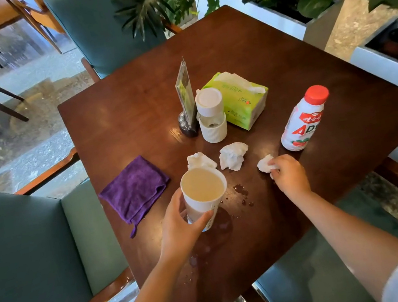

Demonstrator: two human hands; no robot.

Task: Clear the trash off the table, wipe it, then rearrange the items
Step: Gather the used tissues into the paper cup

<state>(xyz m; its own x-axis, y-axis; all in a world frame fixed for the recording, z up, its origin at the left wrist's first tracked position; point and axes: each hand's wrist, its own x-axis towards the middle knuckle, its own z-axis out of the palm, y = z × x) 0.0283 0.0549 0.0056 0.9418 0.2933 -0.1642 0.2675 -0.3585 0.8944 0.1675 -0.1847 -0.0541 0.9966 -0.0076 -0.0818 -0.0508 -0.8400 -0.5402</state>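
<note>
My left hand (179,229) grips a white paper cup (203,189), empty inside, lifted slightly above the dark wooden table (134,114). My right hand (288,174) pinches a small crumpled tissue (264,163) that rests on the table. Two more crumpled tissues lie beyond the cup: one (199,160) just behind its rim, the other (233,156) to the right of it. A folded purple cloth (134,188) lies at the left. Spilled drops (243,194) and a wet patch (220,222) lie between my hands.
Mid-table stand an upright menu holder (184,95), a white-lidded jar (211,115) and a green tissue pack (239,99). A red-capped white drink bottle (302,120) stands at the right. Teal chairs (26,258) surround the table; white planters (275,16) line the far right.
</note>
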